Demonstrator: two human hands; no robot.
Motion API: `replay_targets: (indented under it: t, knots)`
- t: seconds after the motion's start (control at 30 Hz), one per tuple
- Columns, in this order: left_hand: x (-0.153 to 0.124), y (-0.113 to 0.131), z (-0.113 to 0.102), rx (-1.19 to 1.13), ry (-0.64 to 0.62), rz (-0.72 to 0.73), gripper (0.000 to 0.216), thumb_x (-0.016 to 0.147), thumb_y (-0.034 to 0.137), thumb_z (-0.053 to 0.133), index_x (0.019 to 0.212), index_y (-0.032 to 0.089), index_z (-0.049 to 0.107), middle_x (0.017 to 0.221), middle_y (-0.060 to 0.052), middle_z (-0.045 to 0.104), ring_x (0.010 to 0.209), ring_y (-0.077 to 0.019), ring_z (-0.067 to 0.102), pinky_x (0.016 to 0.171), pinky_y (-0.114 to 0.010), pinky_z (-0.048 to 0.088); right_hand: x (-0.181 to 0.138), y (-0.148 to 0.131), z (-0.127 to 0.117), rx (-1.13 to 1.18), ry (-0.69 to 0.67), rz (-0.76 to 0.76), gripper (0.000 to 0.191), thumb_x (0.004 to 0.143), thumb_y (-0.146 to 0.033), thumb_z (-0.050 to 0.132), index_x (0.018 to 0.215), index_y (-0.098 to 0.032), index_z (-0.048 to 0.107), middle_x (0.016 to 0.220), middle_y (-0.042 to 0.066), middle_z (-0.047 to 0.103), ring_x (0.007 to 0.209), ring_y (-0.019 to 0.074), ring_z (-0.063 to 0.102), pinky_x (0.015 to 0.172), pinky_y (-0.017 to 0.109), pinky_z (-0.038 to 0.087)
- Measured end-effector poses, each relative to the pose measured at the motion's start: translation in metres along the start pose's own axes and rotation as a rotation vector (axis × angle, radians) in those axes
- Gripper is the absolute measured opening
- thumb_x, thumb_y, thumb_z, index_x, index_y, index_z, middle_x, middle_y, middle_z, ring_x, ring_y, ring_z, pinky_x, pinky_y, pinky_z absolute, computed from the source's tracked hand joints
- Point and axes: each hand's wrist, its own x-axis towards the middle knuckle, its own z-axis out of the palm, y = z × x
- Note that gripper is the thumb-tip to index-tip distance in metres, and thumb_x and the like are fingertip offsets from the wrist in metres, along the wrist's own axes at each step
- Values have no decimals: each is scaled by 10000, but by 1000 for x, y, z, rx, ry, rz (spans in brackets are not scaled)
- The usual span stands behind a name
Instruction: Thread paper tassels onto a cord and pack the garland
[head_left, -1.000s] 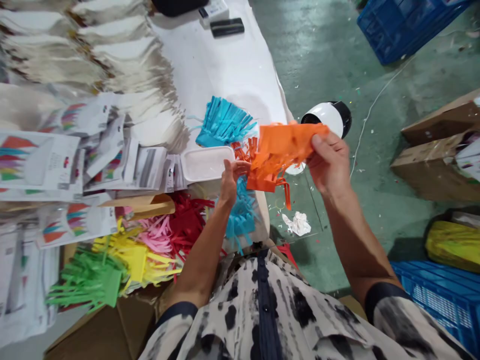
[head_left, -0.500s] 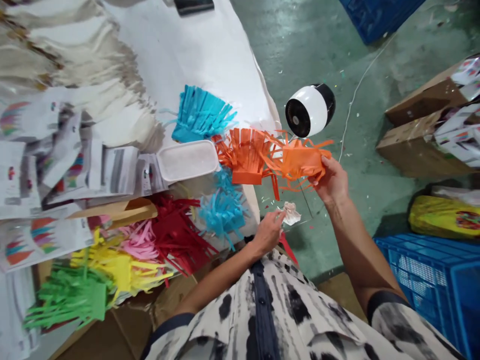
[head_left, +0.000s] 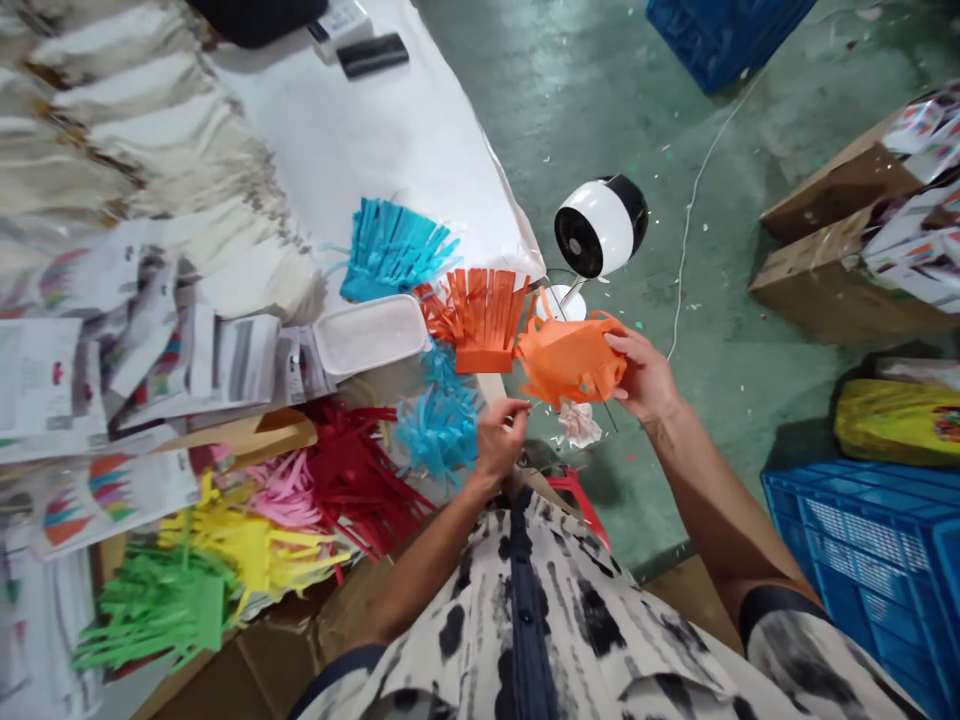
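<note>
My right hand (head_left: 646, 378) grips the edge of an orange paper tassel (head_left: 571, 358), its cut strips hanging loose in the air beside the table edge. Close to it, my left hand (head_left: 501, 438) has its fingers curled together in a pinch; whatever may be between them is too small to make out. Another orange fringed paper bundle (head_left: 486, 325) lies at the table's edge, its strips pointing away from me. Left of it is a white plastic tray (head_left: 372, 336), with a blue fringed bundle (head_left: 397, 248) beyond and a light blue tassel (head_left: 441, 425) nearer me.
Red (head_left: 364, 475), pink, yellow (head_left: 259, 550) and green tassels (head_left: 161, 600) lie along the near left edge. Printed cards (head_left: 112, 490) and cream cloth stacks (head_left: 172, 150) cover the left. A white-and-black fan (head_left: 601, 228) stands beside the table. Blue crate (head_left: 862, 540) and cartons (head_left: 817, 270) sit right.
My right hand has brought the orange tassel left and nearer to me. My left hand has shifted left, its fingers more curled. The whole view has also moved slightly.
</note>
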Motion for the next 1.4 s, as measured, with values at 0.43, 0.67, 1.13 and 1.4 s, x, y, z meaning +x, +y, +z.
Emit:
replay_targets:
  t: [0.43,0.67,1.13,1.4]
  knots:
    - [51,80,-33,-916,-327,-327,414,771,432,627,1123,256,756,1060,-83,798,1134,-310,738,928,-472,612,10,4,2,-67,-190,283,392,628,-434,896,874,-200,701,577,-47,652,313,63,429,256,186,237]
    - [81,78,-25,-951,-175,-291,425,916,441,621,1308,292,686,1213,-71,760,1232,-288,697,991,-493,601,44,7,-4,-708,-140,-55,394,826,-546,751,1029,-209,728,833,80,753,616,200,654,482,308,505]
    - [83,81,-14,-1008,115,-238,399,894,309,485,1219,226,701,1202,-81,761,1256,-240,680,1088,-460,548,4,108,66,-1222,307,-756,658,924,-269,526,1568,-284,389,1496,137,612,1386,321,571,1248,589,295]
    - [96,60,-18,-841,246,-282,307,799,132,629,1072,250,706,1009,-18,780,1072,-158,745,972,-342,605,23,87,32,-1193,141,-769,294,953,-199,546,1109,-350,744,1157,-2,796,1151,257,682,1199,570,316]
